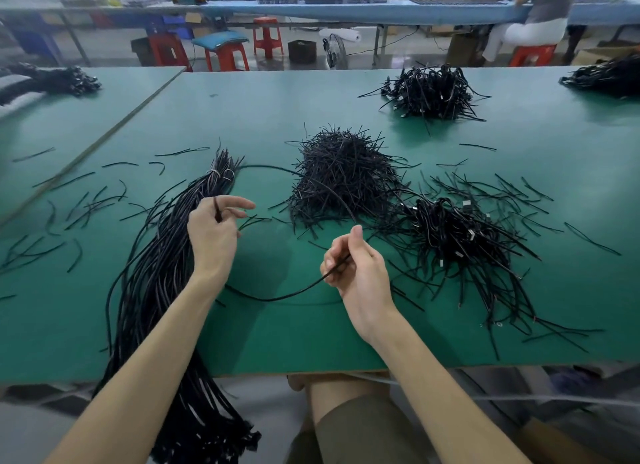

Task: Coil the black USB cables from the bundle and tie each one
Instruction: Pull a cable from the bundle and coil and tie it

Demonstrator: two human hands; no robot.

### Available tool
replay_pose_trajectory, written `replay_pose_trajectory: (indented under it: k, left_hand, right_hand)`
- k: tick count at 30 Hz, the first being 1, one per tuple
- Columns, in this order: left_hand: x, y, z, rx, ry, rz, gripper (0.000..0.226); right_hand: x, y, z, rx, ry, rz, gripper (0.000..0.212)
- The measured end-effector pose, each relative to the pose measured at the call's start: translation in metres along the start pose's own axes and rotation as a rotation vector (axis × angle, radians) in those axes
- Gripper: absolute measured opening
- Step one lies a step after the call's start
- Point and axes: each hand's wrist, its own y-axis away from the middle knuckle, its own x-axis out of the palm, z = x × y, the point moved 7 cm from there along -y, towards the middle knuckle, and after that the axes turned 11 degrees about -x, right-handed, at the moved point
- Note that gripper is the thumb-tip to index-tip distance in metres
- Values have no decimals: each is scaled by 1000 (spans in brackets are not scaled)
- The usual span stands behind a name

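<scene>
Cable (277,298) slack between both hands, seemingly at the start of a coil; best done by keeping the left pinch fixed as an anchor, laying even loops across with the right, letting the cord slide instead of twisting, and lifting the far length clear of the ties (343,176) before pulling, so as not to drag them along. Held in the right hand (358,273), fingers (341,247) curled round it and thumb upright above, coming in past the thumb tip from a long arc over the ties, leaving below the fingers and sagging onto the table (346,339) toward the left forearm. At the left hand (213,235), a short black end poking up from the pinch of thumb and curled fingers, index finger (239,204) stretched loosely to the right; hard to tell whether that end belongs to this cable or to a tie. Just beside and beneath that hand, the bundle (162,276), bound near its far end with a pale band (216,173), near end hanging off the table edge. Further out, coils (457,238) heaped right of the right hand, stray ties scattered all about
</scene>
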Motion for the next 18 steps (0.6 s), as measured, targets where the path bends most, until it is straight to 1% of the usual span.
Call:
replay_pose_trajectory:
  k: [2,3,5,6,8,10,11,14,15,16,18]
  left_hand:
    - [-9,-4,5,-40,55,-77,33]
    - [-11,-7,9,-94,136,-87,26]
    - [-13,-11,19,-257,333,-99,14]
    - [-14,-12,25,-362,451,-100,14]
    - [-12,-11,35,-561,743,-74,31]
    - [-9,-11,38,-679,1031,-3,35]
    - [-8,-10,38,-707,1160,40,32]
    - [-5,-8,32,-740,1463,126,8]
    - [-6,-8,31,-741,1519,131,4]
    - [-6,-7,30,-737,1551,135,6]
    - [-8,-8,26,-700,1541,161,6]
  right_hand:
    - [0,0,1,-9,11,2,46]
    - [0,0,1,-11,17,3,47]
    - [0,-1,0,-10,26,5,47]
    - [0,-1,0,-7,23,3,47]
    - [-1,-1,0,-7,0,-9,46]
    - [-3,-2,0,-7,-38,-26,46]
    - [-4,-2,0,-5,-54,-32,46]
    - [-6,-2,-1,8,-95,-53,46]
    - [-7,-2,-1,14,-107,-62,46]
    - [-8,-2,-2,19,-119,-69,46]
    - [-10,-2,-3,24,-139,-82,47]
